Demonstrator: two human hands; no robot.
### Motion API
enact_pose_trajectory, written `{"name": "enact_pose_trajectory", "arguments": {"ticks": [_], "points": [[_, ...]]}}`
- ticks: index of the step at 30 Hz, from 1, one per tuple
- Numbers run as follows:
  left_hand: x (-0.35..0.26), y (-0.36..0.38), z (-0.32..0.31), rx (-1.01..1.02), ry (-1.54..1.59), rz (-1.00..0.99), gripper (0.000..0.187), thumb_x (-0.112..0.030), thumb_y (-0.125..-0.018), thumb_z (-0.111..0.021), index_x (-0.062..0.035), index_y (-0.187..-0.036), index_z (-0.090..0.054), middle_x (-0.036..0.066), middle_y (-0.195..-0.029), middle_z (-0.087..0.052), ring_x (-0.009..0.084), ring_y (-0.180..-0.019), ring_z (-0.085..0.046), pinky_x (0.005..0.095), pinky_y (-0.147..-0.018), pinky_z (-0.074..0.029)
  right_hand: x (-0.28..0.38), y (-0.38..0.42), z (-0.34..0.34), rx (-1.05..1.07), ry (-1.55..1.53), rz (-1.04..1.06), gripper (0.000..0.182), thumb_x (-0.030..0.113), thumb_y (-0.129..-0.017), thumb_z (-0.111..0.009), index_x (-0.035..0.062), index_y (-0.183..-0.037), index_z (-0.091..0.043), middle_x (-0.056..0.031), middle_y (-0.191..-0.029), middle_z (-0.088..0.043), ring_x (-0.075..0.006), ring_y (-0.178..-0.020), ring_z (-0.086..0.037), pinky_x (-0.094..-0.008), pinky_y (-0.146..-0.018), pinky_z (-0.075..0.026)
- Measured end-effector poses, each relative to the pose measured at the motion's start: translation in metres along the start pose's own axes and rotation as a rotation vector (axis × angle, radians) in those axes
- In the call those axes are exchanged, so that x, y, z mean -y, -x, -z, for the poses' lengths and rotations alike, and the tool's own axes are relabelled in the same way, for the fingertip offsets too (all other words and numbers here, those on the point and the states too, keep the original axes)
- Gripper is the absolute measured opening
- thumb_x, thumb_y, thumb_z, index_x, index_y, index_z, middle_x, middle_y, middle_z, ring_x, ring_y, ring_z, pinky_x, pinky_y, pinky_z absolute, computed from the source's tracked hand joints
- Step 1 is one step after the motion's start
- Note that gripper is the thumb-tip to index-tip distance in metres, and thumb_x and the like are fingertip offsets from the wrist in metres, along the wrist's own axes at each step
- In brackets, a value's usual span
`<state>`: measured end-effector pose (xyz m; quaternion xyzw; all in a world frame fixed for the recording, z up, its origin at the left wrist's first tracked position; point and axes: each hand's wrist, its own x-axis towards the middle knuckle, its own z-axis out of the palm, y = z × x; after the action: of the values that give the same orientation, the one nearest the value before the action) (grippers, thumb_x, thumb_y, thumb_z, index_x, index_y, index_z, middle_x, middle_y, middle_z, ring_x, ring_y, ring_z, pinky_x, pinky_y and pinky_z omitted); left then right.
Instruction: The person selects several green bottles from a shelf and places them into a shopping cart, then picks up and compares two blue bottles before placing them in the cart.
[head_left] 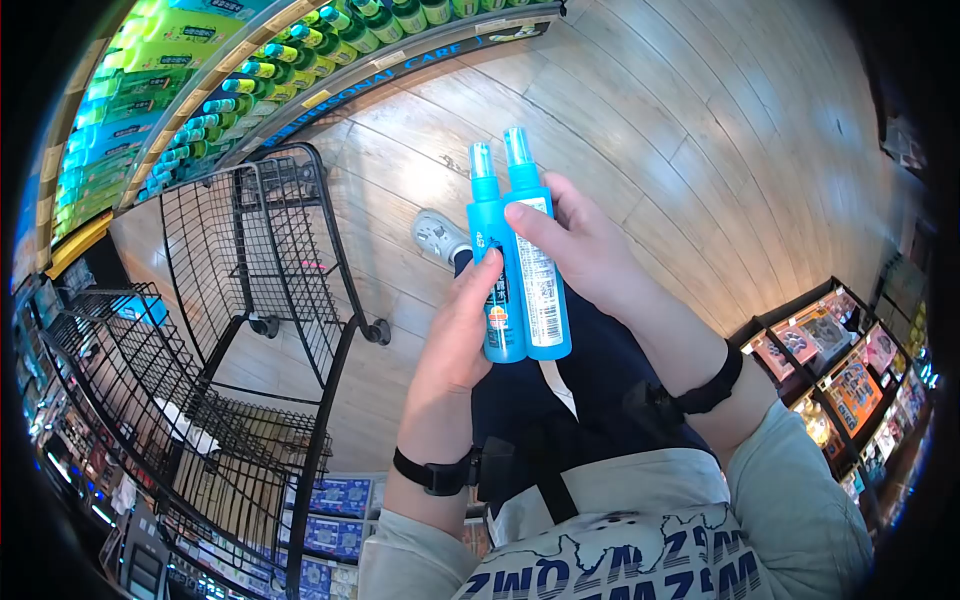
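Two blue spray bottles with clear caps stand side by side in front of my body, touching each other. My left hand (455, 325) is closed round the left spray bottle (482, 215), its thumb lying over the front, where dark lettering and an orange mark show. The right spray bottle (545, 300) turns a white label with small print and a barcode toward me. My right hand (570, 235) grips this one near the shoulder, thumb across the front and fingers behind. Both bottles are held upright, tilted slightly left at the top.
A black wire shopping cart (285, 250) stands to my left, with a blue item (142, 309) and white paper (188, 428) in it. Shelves of green and blue bottles (300, 60) line the upper left. A rack of boxed goods (850, 385) is on the right. Wood-look floor (640, 130) lies ahead.
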<state>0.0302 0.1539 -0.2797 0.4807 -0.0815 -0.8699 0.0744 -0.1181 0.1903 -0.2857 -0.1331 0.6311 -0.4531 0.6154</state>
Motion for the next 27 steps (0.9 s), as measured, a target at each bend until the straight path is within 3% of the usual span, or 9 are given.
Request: {"name": "enact_pose_trajectory", "arguments": {"ticks": [25, 27], "points": [[-0.013, -0.003, -0.001, 0.009, -0.01, -0.022, 0.041, -0.032, -0.094, -0.052, -0.0035, -0.123, -0.049, 0.005, -0.11, -0.06, 0.0124, -0.096, -0.061, 0.0287, -0.08, -0.051, 0.007, -0.01, -0.008, -0.018, -0.022, 0.012, 0.03, 0.027, -0.088, -0.061, 0.0012, -0.099, -0.051, -0.0072, -0.088, -0.06, -0.0108, -0.077, -0.059, -0.0253, -0.067, -0.048], [-0.015, -0.004, -0.004, -0.037, 0.002, -0.032, 0.04, -0.034, -0.094, -0.051, -0.0036, -0.12, -0.051, 0.005, -0.103, -0.06, 0.0117, -0.089, -0.06, 0.028, -0.075, -0.05, 0.007, -0.01, -0.008, -0.021, -0.07, 0.001, 0.029, 0.027, -0.089, -0.06, 0.0019, -0.1, -0.051, -0.0066, -0.087, -0.06, -0.0099, -0.076, -0.059, -0.0249, -0.066, -0.048]]}}
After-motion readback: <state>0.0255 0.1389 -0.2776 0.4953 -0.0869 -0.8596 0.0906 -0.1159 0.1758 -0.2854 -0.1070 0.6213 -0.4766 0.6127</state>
